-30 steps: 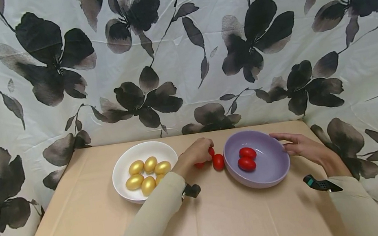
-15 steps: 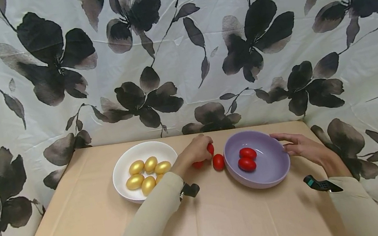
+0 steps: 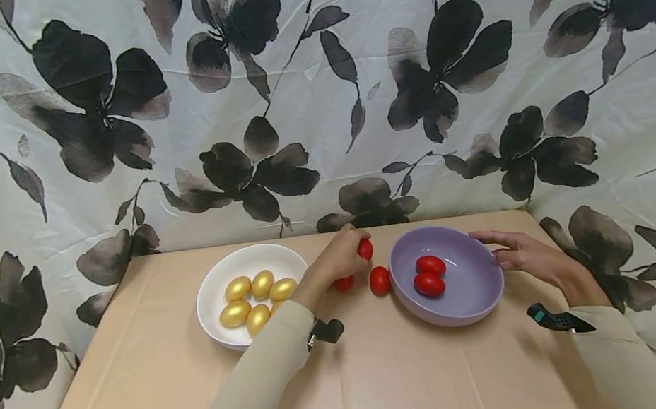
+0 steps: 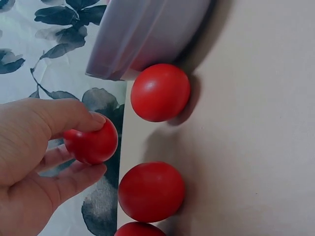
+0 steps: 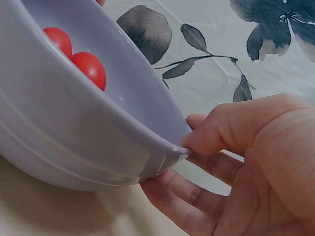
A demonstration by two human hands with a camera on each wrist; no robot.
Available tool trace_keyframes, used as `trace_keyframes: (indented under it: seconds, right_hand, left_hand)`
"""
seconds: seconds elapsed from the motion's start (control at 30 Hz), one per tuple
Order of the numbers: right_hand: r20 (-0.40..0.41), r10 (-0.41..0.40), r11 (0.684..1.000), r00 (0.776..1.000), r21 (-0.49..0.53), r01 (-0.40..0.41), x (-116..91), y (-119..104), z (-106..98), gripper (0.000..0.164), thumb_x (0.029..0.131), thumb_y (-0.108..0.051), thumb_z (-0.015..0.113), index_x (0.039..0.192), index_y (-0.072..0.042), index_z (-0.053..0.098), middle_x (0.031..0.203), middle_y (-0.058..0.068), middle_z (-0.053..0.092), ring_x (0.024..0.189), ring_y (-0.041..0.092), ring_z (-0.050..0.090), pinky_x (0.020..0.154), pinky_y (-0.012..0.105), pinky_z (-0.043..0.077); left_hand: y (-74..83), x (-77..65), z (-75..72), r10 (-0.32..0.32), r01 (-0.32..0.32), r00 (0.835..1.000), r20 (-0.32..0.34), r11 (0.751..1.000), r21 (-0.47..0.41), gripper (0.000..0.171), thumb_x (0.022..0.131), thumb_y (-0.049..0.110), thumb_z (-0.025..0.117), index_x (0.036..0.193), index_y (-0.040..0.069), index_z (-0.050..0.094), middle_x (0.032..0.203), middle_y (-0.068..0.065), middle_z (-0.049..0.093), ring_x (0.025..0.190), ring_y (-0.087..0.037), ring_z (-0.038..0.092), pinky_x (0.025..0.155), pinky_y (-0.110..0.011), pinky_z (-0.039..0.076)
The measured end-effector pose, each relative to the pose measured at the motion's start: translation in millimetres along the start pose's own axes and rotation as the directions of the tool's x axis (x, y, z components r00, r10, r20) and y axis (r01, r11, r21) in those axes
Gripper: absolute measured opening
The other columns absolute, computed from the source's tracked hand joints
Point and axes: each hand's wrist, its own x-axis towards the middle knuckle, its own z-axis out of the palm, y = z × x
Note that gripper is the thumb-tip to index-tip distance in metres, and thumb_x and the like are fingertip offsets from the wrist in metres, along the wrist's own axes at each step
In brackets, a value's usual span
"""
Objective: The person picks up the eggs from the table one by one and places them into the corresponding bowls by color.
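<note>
My left hand pinches a red egg between thumb and fingers, lifted just off the table. Below it in the left wrist view, another red egg lies on the table, with part of one more at the frame's bottom edge. A further red egg rests right beside the purple bowl. Two red eggs lie inside that bowl. Its right rim is gripped by my right hand, thumb over the edge and fingers against the outer wall.
A white bowl holding several gold eggs stands to the left, partly behind my left forearm. The tan table ends at the back against a white floral cloth.
My left hand has risen slightly with the red egg, away from those on the table. The right hand stays on the purple bowl's rim.
</note>
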Motion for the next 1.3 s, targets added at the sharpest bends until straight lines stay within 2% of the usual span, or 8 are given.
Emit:
trace_keyframes:
  seconds: [0.4,0.8,1.13,1.3]
  right_hand:
    - [0.0,0.014,1.0,1.0,0.002,-0.014,-1,0,-1,0.059,0.099,-0.012,0.059,0.156,-0.017,0.042,0.162,0.017,0.033,0.132,0.044,0.052,0.104,0.056,0.05]
    - [0.003,0.003,1.0,1.0,0.006,-0.003,0,1,-1,0.059,0.099,-0.011,0.059,0.156,-0.015,0.042,0.162,0.018,0.034,0.132,0.044,0.052,0.103,0.056,0.051]
    - [0.007,-0.002,1.0,1.0,0.012,0.002,0,0,0,0.059,0.099,-0.01,0.059,0.155,-0.014,0.042,0.162,0.018,0.034,0.131,0.044,0.054,0.102,0.05,0.053]
    - [0.005,0.003,1.0,1.0,0.012,-0.003,0,2,0,0.059,0.099,-0.011,0.059,0.156,-0.015,0.042,0.162,0.018,0.033,0.132,0.044,0.052,0.103,0.053,0.052]
  left_hand:
    - [8.4,-7.7,-3.3,0.048,-0.049,0.998,-0.032,0.998,-0.032,0.054,0.089,0.015,0.076,0.139,0.007,0.057,0.129,-0.012,0.053,0.114,-0.026,0.058,0.095,-0.039,0.058]
    - [20.7,-15.7,-4.2,0.087,-0.089,0.995,-0.041,0.995,-0.044,0.056,0.089,0.012,0.075,0.142,0.011,0.056,0.128,-0.007,0.054,0.112,-0.021,0.058,0.093,-0.032,0.058]
    - [33.2,-21.2,-4.0,0.104,-0.105,0.994,-0.02,0.992,-0.074,0.061,0.089,0.013,0.077,0.144,0.013,0.054,0.132,-0.006,0.053,0.117,-0.022,0.057,0.092,-0.031,0.058]
    - [38.7,-22.1,-3.7,0.138,-0.139,0.99,-0.016,0.988,-0.065,0.059,0.088,0.012,0.078,0.142,0.013,0.056,0.131,-0.004,0.054,0.118,-0.021,0.056,0.093,-0.031,0.058]
